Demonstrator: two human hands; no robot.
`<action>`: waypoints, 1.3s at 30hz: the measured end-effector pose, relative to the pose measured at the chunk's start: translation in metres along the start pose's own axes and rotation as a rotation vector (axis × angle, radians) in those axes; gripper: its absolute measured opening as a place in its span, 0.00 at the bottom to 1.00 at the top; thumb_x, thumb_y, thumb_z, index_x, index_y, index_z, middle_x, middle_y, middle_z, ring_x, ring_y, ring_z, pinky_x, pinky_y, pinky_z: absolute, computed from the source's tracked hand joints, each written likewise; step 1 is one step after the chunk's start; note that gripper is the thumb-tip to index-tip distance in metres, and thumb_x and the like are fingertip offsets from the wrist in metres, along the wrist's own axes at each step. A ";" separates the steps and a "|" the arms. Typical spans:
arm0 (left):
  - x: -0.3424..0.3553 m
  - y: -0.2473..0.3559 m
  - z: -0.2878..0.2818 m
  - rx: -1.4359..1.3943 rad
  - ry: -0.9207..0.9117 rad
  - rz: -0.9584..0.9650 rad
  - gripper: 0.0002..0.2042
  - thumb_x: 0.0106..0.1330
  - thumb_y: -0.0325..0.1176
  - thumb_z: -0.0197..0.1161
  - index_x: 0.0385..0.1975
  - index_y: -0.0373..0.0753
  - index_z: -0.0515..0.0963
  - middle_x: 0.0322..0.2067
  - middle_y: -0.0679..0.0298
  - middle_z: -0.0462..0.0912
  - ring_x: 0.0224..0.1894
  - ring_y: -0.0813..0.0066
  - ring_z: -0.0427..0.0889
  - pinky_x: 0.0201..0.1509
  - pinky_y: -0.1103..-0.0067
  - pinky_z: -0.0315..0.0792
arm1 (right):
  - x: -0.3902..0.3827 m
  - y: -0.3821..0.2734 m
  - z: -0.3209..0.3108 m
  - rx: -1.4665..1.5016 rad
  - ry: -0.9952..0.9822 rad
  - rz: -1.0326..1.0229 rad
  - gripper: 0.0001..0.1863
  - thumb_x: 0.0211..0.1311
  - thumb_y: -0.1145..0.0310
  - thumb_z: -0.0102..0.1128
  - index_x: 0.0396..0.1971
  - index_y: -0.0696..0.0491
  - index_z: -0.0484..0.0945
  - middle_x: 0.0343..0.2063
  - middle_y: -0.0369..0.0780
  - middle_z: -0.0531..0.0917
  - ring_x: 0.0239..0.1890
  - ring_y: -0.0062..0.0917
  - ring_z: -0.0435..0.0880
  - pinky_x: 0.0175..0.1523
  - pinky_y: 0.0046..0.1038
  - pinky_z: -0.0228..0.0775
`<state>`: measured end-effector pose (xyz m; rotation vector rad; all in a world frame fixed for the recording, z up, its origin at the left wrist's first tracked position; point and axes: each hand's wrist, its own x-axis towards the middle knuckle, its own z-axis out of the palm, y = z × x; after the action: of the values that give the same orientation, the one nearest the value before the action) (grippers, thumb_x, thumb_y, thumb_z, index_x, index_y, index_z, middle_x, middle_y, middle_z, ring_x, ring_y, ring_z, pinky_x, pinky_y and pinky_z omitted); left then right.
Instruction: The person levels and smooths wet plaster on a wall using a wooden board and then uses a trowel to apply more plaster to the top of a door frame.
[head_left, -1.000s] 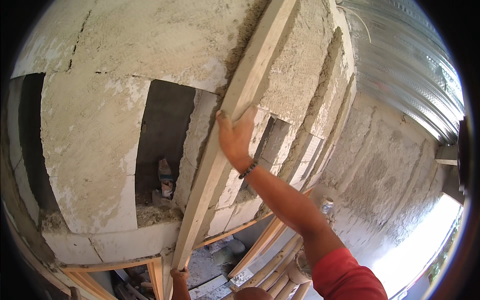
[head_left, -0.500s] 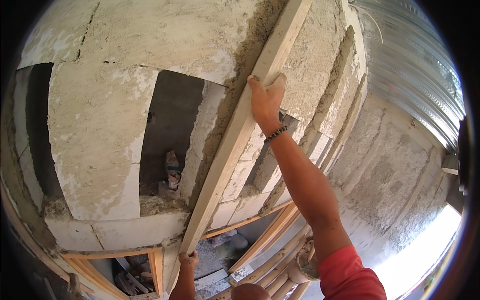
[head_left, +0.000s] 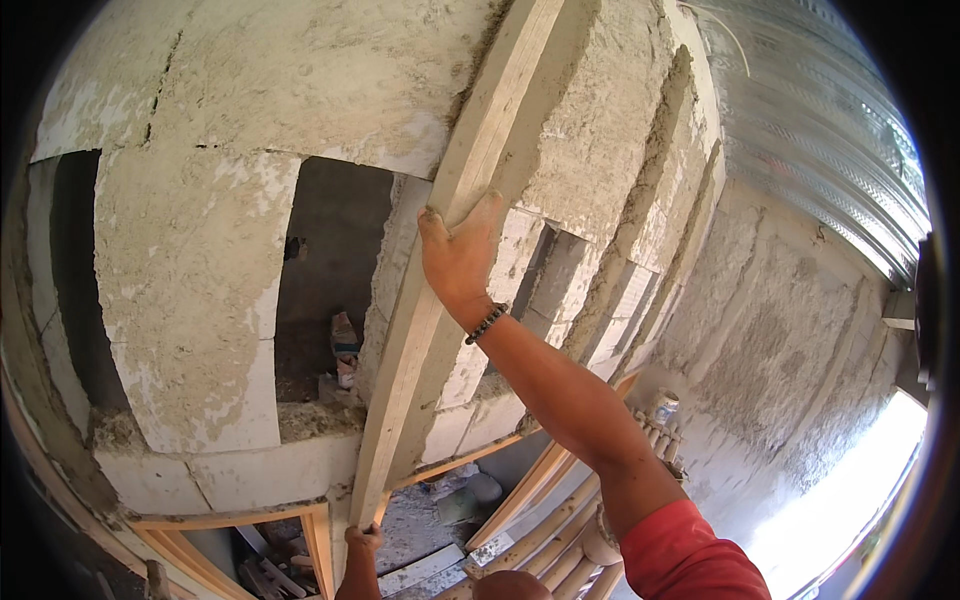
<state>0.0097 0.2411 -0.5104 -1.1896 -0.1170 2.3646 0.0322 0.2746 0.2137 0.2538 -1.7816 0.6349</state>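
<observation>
A long wooden straightedge [head_left: 405, 375] lies slanting against the plastered wall, running from the top of the view down to the bottom. My right hand [head_left: 462, 255], with a beaded bracelet at its wrist, grips it around the middle, thumb on the left edge and fingers on the right. Lower down, my left hand [head_left: 363, 542] is closed around its bottom end. To the right of the straightedge shows a smooth strip of wet mortar [head_left: 545, 95]; a thin rough ridge of mortar lines its upper left edge.
Left of the straightedge, a dark window opening [head_left: 335, 270] has a crumpled bag [head_left: 345, 350] inside. Rough mortar bands [head_left: 645, 170] run down the wall at right. Below are wooden frames [head_left: 315, 545] and bamboo poles [head_left: 545, 535]. Corrugated metal sheeting [head_left: 800, 110] is at upper right.
Both hands have shifted the straightedge left across the wall, and my right hand sits lower in view. A broad smoothed mortar strip now shows on its right side.
</observation>
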 end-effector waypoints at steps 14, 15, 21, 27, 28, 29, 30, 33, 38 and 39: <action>-0.079 -0.120 0.096 0.150 -0.205 0.055 0.22 0.74 0.47 0.46 0.63 0.46 0.74 0.61 0.68 0.78 0.64 0.66 0.73 0.58 0.65 0.75 | 0.154 0.060 -0.063 0.335 0.086 -0.021 0.22 0.54 0.71 0.73 0.42 0.64 0.71 0.38 0.47 0.82 0.39 0.31 0.81 0.45 0.33 0.75; -0.090 -0.127 0.099 0.265 -0.267 0.159 0.22 0.73 0.50 0.48 0.61 0.50 0.75 0.58 0.70 0.79 0.61 0.67 0.75 0.54 0.67 0.77 | 0.158 0.064 -0.065 0.361 0.069 -0.023 0.22 0.54 0.73 0.73 0.42 0.64 0.71 0.38 0.47 0.81 0.38 0.30 0.81 0.43 0.31 0.75; -0.079 -0.114 0.086 0.107 -0.096 0.074 0.17 0.72 0.52 0.52 0.52 0.54 0.79 0.49 0.70 0.84 0.50 0.65 0.82 0.42 0.66 0.81 | 0.131 0.066 -0.055 0.360 0.076 0.001 0.22 0.53 0.74 0.73 0.42 0.66 0.70 0.38 0.48 0.81 0.36 0.29 0.82 0.38 0.31 0.78; -0.002 -0.065 0.026 0.025 -0.041 0.046 0.16 0.72 0.49 0.54 0.51 0.50 0.81 0.49 0.66 0.85 0.49 0.63 0.83 0.43 0.64 0.82 | 0.055 0.076 -0.038 0.107 0.124 -0.035 0.21 0.57 0.71 0.71 0.43 0.66 0.70 0.39 0.49 0.78 0.43 0.33 0.79 0.51 0.35 0.72; 0.006 -0.060 0.021 0.004 -0.033 0.005 0.16 0.72 0.48 0.55 0.50 0.49 0.81 0.48 0.66 0.85 0.49 0.63 0.83 0.43 0.65 0.82 | 0.045 0.078 -0.037 0.061 0.124 -0.090 0.22 0.58 0.70 0.70 0.45 0.67 0.70 0.40 0.49 0.78 0.44 0.35 0.78 0.53 0.37 0.70; 0.013 -0.061 0.017 0.064 -0.064 0.033 0.16 0.72 0.48 0.55 0.50 0.49 0.81 0.48 0.66 0.85 0.49 0.64 0.83 0.44 0.66 0.82 | 0.040 0.078 -0.035 0.027 0.148 -0.053 0.23 0.58 0.69 0.69 0.46 0.67 0.70 0.41 0.50 0.78 0.44 0.36 0.78 0.54 0.37 0.70; 0.017 -0.060 0.014 0.131 0.006 0.063 0.16 0.71 0.48 0.55 0.50 0.49 0.82 0.48 0.66 0.85 0.50 0.64 0.82 0.45 0.67 0.81 | 0.034 0.077 -0.034 0.011 0.166 -0.009 0.23 0.59 0.69 0.69 0.47 0.67 0.70 0.41 0.50 0.78 0.44 0.38 0.79 0.54 0.37 0.69; 0.022 -0.060 0.010 0.094 -0.013 0.073 0.17 0.71 0.49 0.56 0.52 0.49 0.80 0.50 0.66 0.83 0.52 0.65 0.81 0.46 0.68 0.80 | 0.024 0.072 -0.035 0.049 0.146 0.000 0.23 0.59 0.69 0.68 0.48 0.66 0.69 0.42 0.52 0.78 0.44 0.40 0.79 0.54 0.37 0.69; 0.023 -0.057 0.010 0.093 0.070 0.038 0.19 0.71 0.51 0.56 0.55 0.49 0.78 0.55 0.66 0.80 0.55 0.64 0.79 0.48 0.67 0.80 | 0.008 0.061 -0.034 -0.096 0.163 0.017 0.24 0.60 0.70 0.68 0.49 0.65 0.67 0.42 0.52 0.78 0.44 0.40 0.79 0.54 0.37 0.68; 0.024 -0.055 0.008 0.102 0.047 0.033 0.20 0.71 0.51 0.54 0.56 0.49 0.78 0.56 0.66 0.80 0.57 0.64 0.77 0.50 0.67 0.79 | 0.005 0.060 -0.034 -0.124 0.165 0.003 0.23 0.60 0.71 0.68 0.48 0.65 0.67 0.41 0.52 0.78 0.44 0.40 0.79 0.54 0.37 0.69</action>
<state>0.0125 0.3016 -0.5067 -1.2062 0.0392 2.3388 0.0299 0.3438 0.2071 0.1107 -1.6551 0.5301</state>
